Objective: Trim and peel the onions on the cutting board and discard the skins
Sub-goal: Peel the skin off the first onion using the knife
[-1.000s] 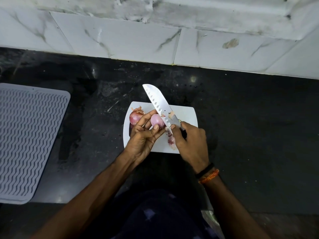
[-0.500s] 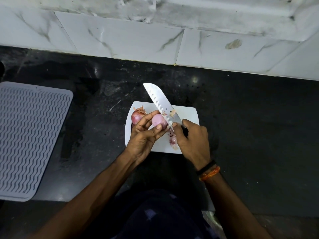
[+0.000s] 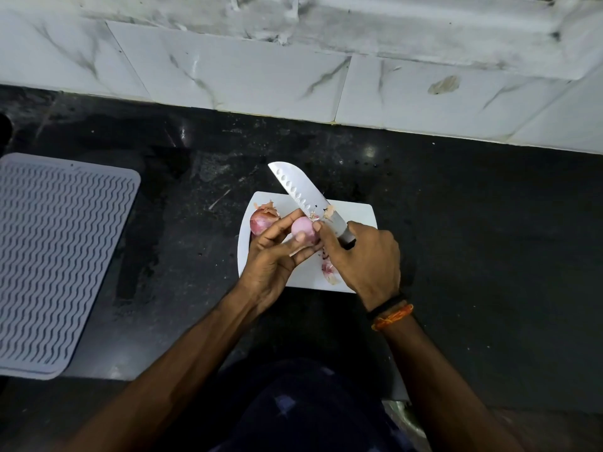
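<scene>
Pale marbled tiles back a dark stone bench (image 3: 473,223), and the white cutting board (image 3: 355,212) lies directly under both hands. The left hand (image 3: 272,256) is curled around a small peeled onion (image 3: 301,230), thumb and fingertips cupping it just above the board. The right hand (image 3: 362,256) is wrapped around the handle of a knife (image 3: 301,192), its thumb pressed against the onion's right side and the blade angling away past the fingers toward the wall. A second onion (image 3: 261,220), skin still on, sits on the board just beyond the left fingers. Loose skins (image 3: 328,270) lie on the board under the right hand.

The held onion looks light, firm and, now bare, probably slick, so a full cupping grip on its round sides seems safest, ends left free for the blade. The skins are papery and flimsy, best pinched or swept together. The unpeeled onion should offer a drier, surer hold.
</scene>
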Tool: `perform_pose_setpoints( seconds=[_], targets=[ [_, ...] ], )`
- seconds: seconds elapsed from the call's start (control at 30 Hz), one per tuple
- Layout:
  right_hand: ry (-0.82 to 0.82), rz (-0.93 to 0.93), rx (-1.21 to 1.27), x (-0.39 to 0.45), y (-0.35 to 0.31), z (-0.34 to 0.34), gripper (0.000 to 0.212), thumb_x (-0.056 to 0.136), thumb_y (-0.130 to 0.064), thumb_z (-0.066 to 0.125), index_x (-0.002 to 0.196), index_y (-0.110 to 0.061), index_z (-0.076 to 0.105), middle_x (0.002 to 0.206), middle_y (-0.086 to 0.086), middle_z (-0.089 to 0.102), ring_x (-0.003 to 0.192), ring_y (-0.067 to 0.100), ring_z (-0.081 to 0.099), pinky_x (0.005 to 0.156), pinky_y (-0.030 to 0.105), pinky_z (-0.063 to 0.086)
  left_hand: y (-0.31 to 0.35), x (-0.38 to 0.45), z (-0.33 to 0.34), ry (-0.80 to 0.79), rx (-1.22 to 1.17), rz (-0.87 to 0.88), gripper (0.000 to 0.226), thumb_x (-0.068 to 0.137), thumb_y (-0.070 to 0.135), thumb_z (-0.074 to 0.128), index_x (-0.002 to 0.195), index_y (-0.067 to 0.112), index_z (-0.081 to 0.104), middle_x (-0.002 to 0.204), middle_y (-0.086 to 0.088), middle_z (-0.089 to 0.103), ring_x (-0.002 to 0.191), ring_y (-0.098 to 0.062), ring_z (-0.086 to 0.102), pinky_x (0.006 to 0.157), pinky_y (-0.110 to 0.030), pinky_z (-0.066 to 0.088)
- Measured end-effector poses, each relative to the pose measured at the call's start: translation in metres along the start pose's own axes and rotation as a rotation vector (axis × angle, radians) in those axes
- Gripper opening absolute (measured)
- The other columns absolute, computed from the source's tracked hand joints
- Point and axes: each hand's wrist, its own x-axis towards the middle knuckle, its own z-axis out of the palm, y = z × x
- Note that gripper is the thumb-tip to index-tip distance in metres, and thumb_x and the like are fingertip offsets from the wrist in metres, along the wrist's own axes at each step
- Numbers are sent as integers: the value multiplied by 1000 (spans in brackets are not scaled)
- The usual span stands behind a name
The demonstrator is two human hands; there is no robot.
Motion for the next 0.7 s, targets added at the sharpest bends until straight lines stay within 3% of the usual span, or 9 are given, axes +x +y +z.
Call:
perform_pose_setpoints(
  seconds=[0.13, 0.27, 0.37, 0.47, 0.57, 0.7],
  targets=[
    [-53, -37, 44, 3, 3, 0, 67, 81, -82, 38, 66, -21, 62, 56, -9, 60, 48, 9, 54, 47, 23, 38, -1, 3, -4, 94, -37, -32, 46, 91, 3, 55, 137, -3, 51, 139, -23, 55, 123, -37, 59, 89, -41, 56],
    [-160, -46, 245, -2, -1, -1, 71, 79, -81, 49, 64, -14, 69, 55, -3, 63, 52, 11, 59, 52, 38, 48, -1, 5, -1, 146, -87, -57, 38, 96, -1, 49, 133, -3, 53, 136, -23, 58, 125, -39, 57, 92, -42, 57],
    [-97, 3, 396, -3, 0, -9, 48, 85, -60, 62, 63, -18, 68, 52, -7, 63, 50, 6, 59, 49, 25, 42, 4, 3, 9, 117, -111, -60, 29, 98, 0, 44, 123, 1, 59, 117, -15, 71, 108, -31, 68, 82, -38, 59],
    [-38, 40, 380, 1, 9, -12, 36, 88, -46, 67, 57, -32, 54, 47, -16, 52, 48, -2, 54, 45, 13, 34, 6, 1, 12, 88, -160, -70, 29, 100, 0, 43, 125, -3, 57, 116, -19, 70, 109, -37, 67, 84, -42, 59],
    [-50, 36, 311, 2, 15, -10, 41, 88, -49, 66, 54, -34, 50, 46, -16, 48, 47, 0, 53, 45, 13, 34, 6, 1, 12, 96, -180, -86, 31, 100, -1, 43, 127, -4, 56, 121, -23, 67, 114, -41, 64, 85, -44, 59],
    [-71, 9, 217, 2, 18, -6, 53, 85, -67, 54, 61, -19, 60, 51, -14, 52, 48, 5, 51, 50, 17, 30, 6, 1, 11, 87, -176, -104, 35, 101, -4, 37, 132, -5, 52, 129, -22, 63, 115, -36, 64, 86, -43, 59]
  ],
)
